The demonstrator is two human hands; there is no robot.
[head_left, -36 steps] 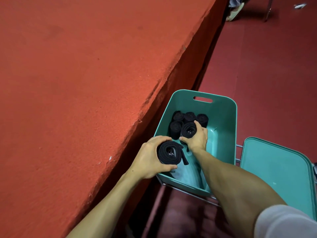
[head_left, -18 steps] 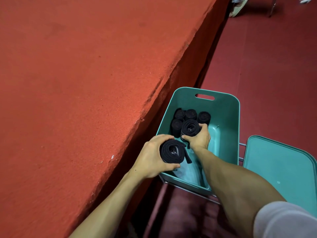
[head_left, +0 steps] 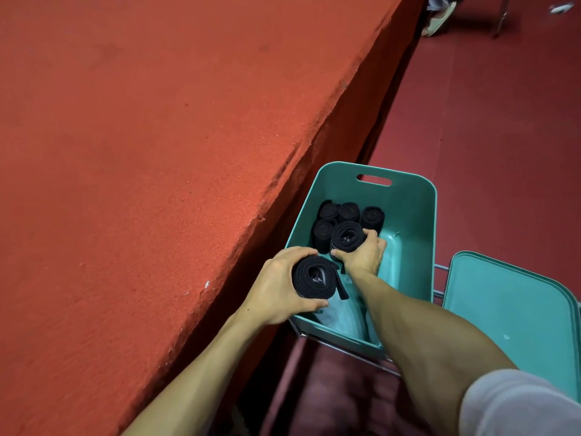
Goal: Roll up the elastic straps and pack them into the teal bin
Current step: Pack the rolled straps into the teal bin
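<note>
**Head view.** The left hand (head_left: 276, 284) curled round a rolled black strap (head_left: 314, 276), whose loose tail end hung free, and held it over the near left corner of the teal bin (head_left: 418, 221). The right hand (head_left: 364, 254) reached inside the bin and gripped a second roll (head_left: 347, 236) between thumb and fingers. This roll was just beside four packed rolls (head_left: 349, 212) that stood on end toward the far left wall. Whether the second roll touched the bin's bottom could not be told, as the hand hid its lower side. The right forearm covered part of the bin's near wall, and a pale sleeve (head_left: 518, 404) was cut off at the lower right corner. The bin sat on a wire rack (head_left: 345, 346) beside a teal lid (head_left: 509, 309), which the right edge cropped. A table (head_left: 157, 152) covered in coarse red-orange felt filled the left. A dark red floor (head_left: 503, 121) lay beyond it, where a shoe (head_left: 438, 18) was cut off at the top edge.
</note>
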